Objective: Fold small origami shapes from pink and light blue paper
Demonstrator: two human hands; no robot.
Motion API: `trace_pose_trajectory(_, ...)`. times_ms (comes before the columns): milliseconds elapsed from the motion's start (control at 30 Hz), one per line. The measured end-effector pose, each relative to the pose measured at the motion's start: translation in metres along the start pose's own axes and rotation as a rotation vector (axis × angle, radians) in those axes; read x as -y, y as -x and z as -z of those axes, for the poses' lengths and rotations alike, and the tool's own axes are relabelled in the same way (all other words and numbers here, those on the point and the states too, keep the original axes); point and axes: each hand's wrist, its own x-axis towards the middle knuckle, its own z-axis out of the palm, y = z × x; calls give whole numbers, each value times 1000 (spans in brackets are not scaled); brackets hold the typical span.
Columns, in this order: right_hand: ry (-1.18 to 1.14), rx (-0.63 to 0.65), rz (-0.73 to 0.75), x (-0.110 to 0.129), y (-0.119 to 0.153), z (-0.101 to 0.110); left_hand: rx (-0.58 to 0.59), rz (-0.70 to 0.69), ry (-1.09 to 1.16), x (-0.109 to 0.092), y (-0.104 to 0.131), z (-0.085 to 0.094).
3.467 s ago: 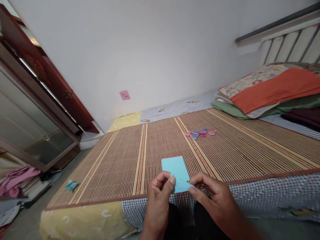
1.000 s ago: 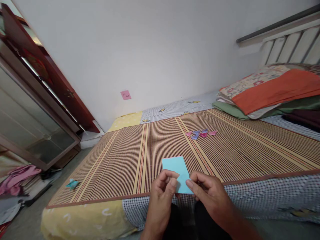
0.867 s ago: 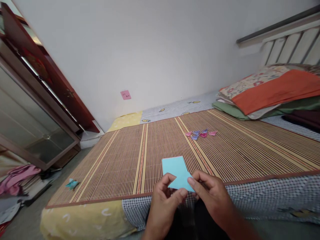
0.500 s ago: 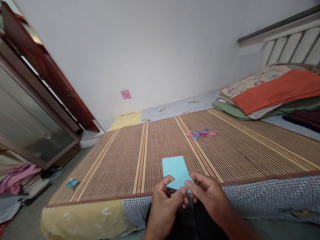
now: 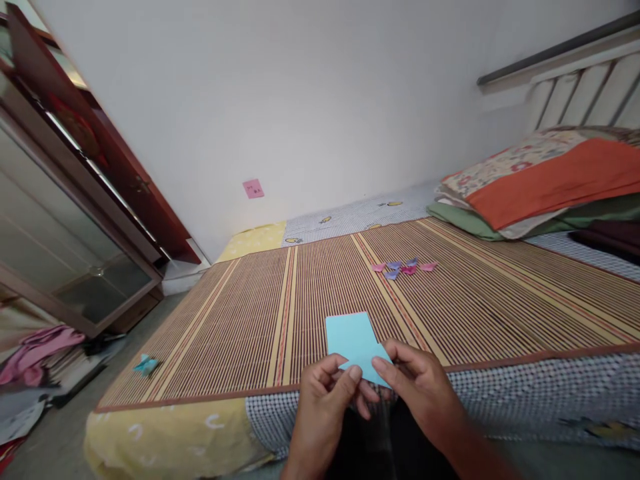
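Left hand (image 5: 327, 400) and right hand (image 5: 417, 382) pinch a blue paper (image 5: 365, 370) (pointed at left) — near the striped mat (image 5: 245, 320).

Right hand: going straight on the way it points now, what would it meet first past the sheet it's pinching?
Probably the light-blue paper lying on the mat, just beyond the held sheet. Depth is unclear, so the right hand might pass above it.

Paper (image 5: 349, 331) on mat (image 5: 240, 327); folded shapes (image 5: 409, 270) behind; cloths (image 5: 555, 183) R (nr radiator (image 5: 583, 97)).
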Motion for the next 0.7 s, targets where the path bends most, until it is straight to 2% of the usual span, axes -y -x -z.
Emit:
trace_pose_trajectory(233, -79, 10, -22, 5, -3, -3, -21, -57, -41, 3, 3, 2)
trace_pose_trajectory(400, -132, 28, -43, 8, -6, -6, 15, -68, -28, 2, -2, 6)
trace_pose_trajectory(500, -123, 47, -54, 6, -11, -6, -30, -90, -46, 1, -6, 12)
trace_pose_trajectory(700, -118, 251, -98, -3, -38, 1, -20, -54, -31, -1, -27, 29)
